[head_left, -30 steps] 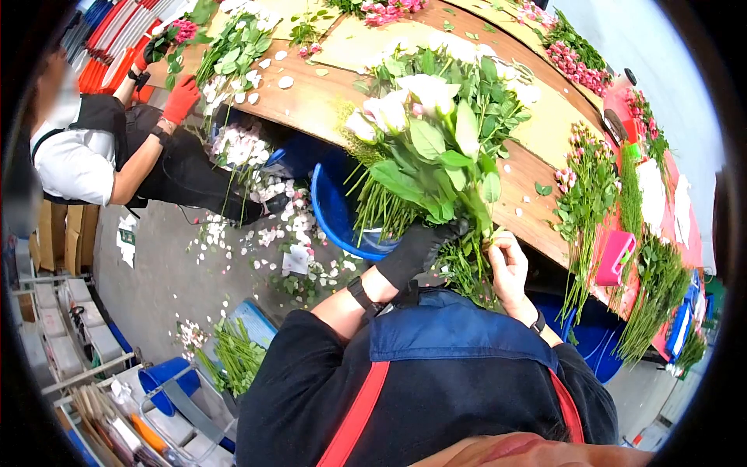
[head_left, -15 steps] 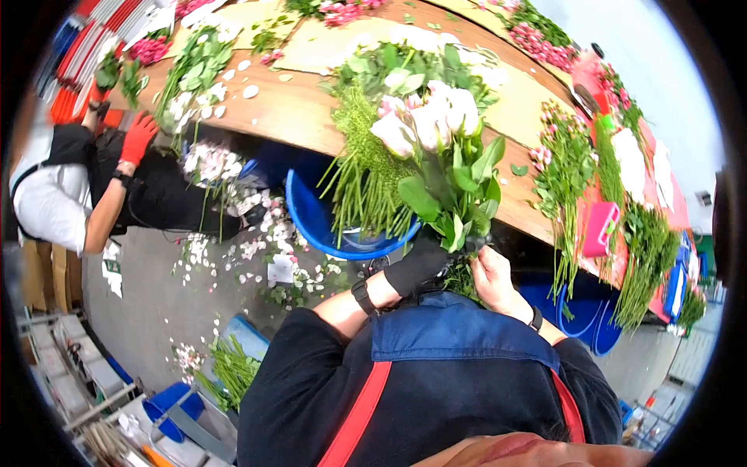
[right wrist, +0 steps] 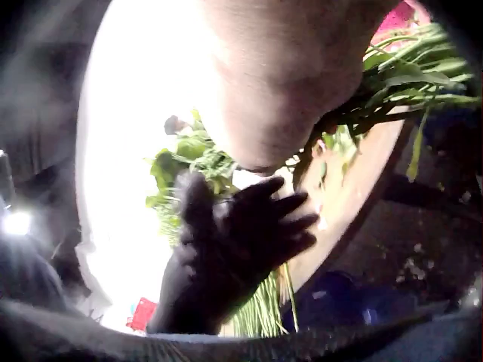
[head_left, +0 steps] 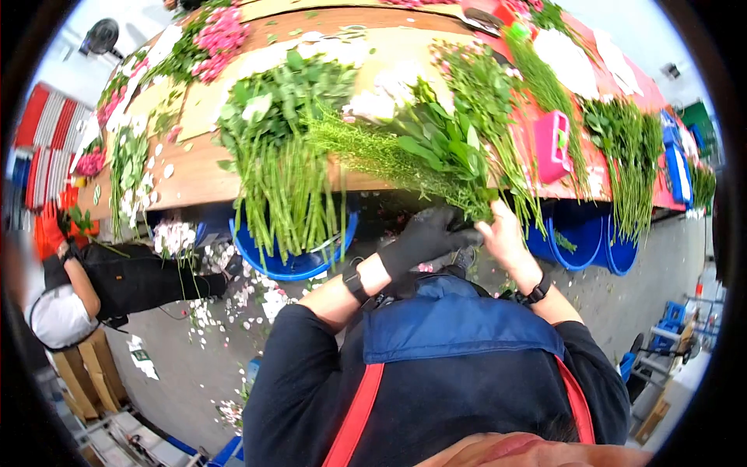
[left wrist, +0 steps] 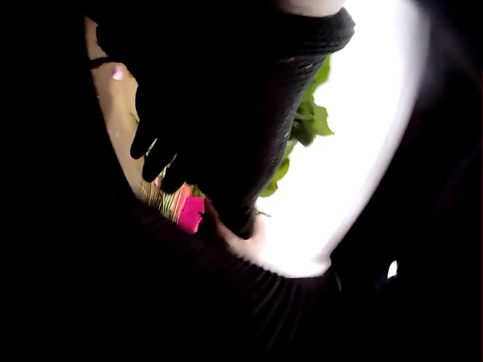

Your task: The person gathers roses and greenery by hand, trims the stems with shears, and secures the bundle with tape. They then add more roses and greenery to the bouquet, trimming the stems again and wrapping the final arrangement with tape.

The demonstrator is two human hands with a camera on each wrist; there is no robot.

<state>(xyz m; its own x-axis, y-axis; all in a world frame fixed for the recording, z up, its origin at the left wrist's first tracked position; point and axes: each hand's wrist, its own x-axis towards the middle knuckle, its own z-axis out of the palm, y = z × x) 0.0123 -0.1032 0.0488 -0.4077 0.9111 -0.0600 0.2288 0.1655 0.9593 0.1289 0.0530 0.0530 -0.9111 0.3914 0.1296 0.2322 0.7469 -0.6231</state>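
In the head view my bare right hand (head_left: 507,240) holds a bouquet (head_left: 443,144) of white roses, leaves and feathery greens near its lower end. The blooms lean left over the table edge. My left hand (head_left: 426,240), in a black glove, is just left of the bouquet's base. Its fingers (right wrist: 283,207) are spread and hold nothing in the right wrist view. My right wrist and the back of the hand (right wrist: 279,90) fill the top of that view, and the fingertips are hidden.
A leafy bunch (head_left: 288,179) lies on the wooden table (head_left: 191,187), stems overhanging a blue bucket (head_left: 294,272). More flower bunches (head_left: 622,148) and a pink plastic container (head_left: 552,146) rest at right. Blue buckets (head_left: 576,237) stand below. At left, a person in red gloves (head_left: 50,227) works.
The head view has swung to the right. The bouquet has tipped from upright to leaning left and away from me. My left hand has come off the stems, and the right holds them.
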